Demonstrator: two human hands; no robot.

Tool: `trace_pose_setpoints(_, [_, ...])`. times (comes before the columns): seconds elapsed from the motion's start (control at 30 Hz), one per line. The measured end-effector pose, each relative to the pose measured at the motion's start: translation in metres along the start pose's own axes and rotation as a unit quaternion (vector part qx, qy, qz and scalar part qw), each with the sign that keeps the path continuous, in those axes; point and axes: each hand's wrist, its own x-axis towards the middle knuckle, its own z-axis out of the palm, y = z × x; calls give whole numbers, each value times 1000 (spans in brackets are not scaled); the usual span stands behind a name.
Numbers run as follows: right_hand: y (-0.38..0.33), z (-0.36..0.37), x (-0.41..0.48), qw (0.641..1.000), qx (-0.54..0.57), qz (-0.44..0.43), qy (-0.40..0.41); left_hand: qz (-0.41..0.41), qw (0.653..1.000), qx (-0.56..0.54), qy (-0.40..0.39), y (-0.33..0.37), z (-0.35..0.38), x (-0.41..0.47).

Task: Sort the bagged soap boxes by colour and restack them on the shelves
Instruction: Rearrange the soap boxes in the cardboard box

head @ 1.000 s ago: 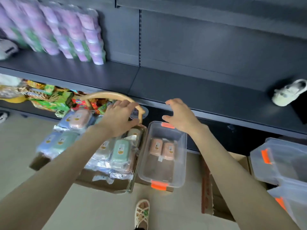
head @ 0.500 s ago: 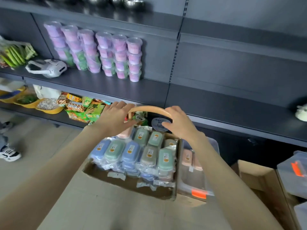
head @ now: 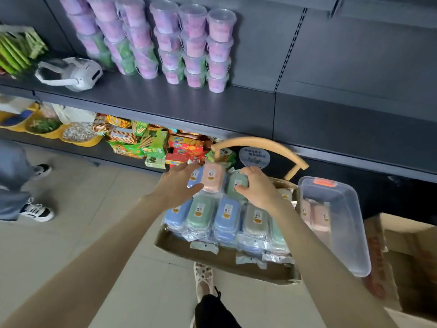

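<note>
Left hand [head: 178,184] reached in from the left, fingers nearly straight and spread. Fingertips lay on a pale blue bagged soap box [head: 194,177]; the thumb touched the near left edge of the pink bagged soap box [head: 212,178] beside it. Grip wide, holding nothing.

Right hand [head: 257,191] sat over the mint green bagged soap box [head: 236,182], just right of the pink one. Fingers curled over its far end, thumb on its face. Grip closed round that box, though blur softened the outline.

All three boxes lay at the back of a shallow brown cardboard tray [head: 220,261] on the floor. The tray was packed with more blue, green and grey bagged boxes in rows. A curved tan handle [head: 260,143] arched above the tray's far edge.

Touching the tray's right side stood a clear plastic bin with an orange latch [head: 350,233], with pink soap boxes [head: 318,215] lying in it. An open cardboard carton [head: 406,252] stood further right.

Above, the dark grey metal shelf [head: 189,101] carried stacked clear tubs with purple and pink contents [head: 194,43] and a white headset [head: 71,73]. The lower shelf held green and red snack boxes [head: 165,147] and yellow bowls [head: 80,138].

Another person's black-and-white trainer [head: 37,211] showed at far left.
</note>
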Motion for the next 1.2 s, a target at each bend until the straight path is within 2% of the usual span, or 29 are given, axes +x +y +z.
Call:
trace_pose_setpoints(0.27, [25, 65, 88, 991, 73, 89, -72, -90, 986, -106, -87, -53, 51, 94])
trace_pose_setpoints(0.6, [51, 143, 149, 947, 224, 219, -71, -174, 947, -219, -160, -98, 133, 167])
trace_pose_setpoints(0.83, [54, 183, 177, 909, 325, 261, 15, -218, 926, -268, -152, -122, 182, 204])
trace_pose_setpoints(1.0, [50, 191, 183, 905, 344, 242, 64, -209, 926, -282, -139, -121, 198, 213])
trace_pose_setpoints(1.2, [59, 181, 173, 871, 405, 259, 102, -173, 928, -302, -130, -106, 193, 209])
